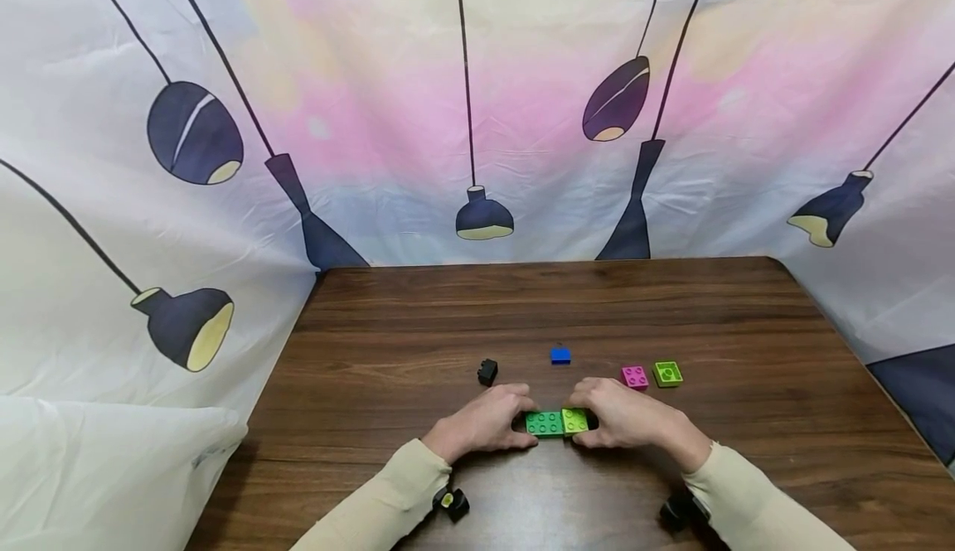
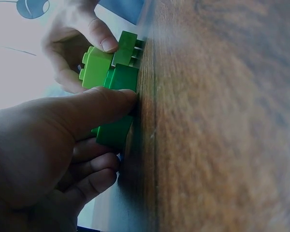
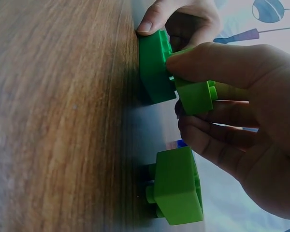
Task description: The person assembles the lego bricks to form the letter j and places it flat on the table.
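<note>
Green plastic bricks held between my two hands at the near middle of the dark wooden table [image 1: 418, 327].

My left hand [image 1: 485, 422] pinches the long dark-green studded brick [image 1: 545, 423] flat on the wood; my right hand [image 1: 622, 414] clamps the smaller lime-green brick [image 1: 574, 420], which sits raised over its right end. I judge uneven pressure could tilt the lime brick so its studs miss, or slide the base away toward the pink square brick [image 1: 635, 376].

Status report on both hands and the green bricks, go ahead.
Left hand grips dark green brick on table. Right hand holds lime brick against it. Black brick, blue brick lie apart, nothing blocking.
</note>
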Tool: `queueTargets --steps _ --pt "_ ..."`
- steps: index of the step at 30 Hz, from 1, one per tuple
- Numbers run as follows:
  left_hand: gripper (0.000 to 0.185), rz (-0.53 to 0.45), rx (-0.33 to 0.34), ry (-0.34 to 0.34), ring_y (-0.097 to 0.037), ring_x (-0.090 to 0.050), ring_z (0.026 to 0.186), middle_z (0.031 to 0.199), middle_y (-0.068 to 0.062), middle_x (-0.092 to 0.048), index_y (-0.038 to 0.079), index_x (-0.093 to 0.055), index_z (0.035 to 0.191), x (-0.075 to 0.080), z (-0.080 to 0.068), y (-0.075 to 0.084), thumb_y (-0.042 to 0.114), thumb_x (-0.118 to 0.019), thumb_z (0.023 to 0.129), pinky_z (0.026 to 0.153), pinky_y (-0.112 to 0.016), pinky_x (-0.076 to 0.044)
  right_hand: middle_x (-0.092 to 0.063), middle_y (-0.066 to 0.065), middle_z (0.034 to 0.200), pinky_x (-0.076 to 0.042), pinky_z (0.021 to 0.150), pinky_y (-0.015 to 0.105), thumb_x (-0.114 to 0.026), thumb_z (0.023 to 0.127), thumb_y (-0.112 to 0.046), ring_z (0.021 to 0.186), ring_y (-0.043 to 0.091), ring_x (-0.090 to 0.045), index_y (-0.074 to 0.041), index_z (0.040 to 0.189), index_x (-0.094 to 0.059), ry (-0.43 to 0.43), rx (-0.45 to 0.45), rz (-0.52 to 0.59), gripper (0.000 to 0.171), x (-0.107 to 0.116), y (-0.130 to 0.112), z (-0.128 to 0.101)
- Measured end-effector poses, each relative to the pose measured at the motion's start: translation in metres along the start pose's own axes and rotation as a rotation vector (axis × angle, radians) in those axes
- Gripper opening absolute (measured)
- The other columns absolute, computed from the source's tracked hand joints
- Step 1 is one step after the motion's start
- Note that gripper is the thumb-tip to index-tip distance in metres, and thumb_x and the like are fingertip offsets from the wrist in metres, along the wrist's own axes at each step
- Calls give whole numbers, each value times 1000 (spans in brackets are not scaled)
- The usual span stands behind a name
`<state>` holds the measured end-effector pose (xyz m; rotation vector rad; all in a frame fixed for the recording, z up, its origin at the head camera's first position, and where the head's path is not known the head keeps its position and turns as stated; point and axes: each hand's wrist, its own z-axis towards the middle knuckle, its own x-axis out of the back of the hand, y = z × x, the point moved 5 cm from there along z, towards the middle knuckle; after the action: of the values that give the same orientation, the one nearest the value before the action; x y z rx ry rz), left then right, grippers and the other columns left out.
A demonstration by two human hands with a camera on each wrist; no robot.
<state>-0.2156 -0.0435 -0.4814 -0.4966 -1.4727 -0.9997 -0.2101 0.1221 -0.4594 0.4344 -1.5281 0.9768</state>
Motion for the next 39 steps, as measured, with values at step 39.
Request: queueTargets --steps 39 --pt "34 -10 -14 13 1 -40 66 80 8 -47 15 -66 102 -1 1 2 37 -71 77 58 -9 -34 -46 -12 76 -38 57 17 -72 73 -34 67 2 -42 -17 85 -60 75 -2 -13 23 -9 -2 8"
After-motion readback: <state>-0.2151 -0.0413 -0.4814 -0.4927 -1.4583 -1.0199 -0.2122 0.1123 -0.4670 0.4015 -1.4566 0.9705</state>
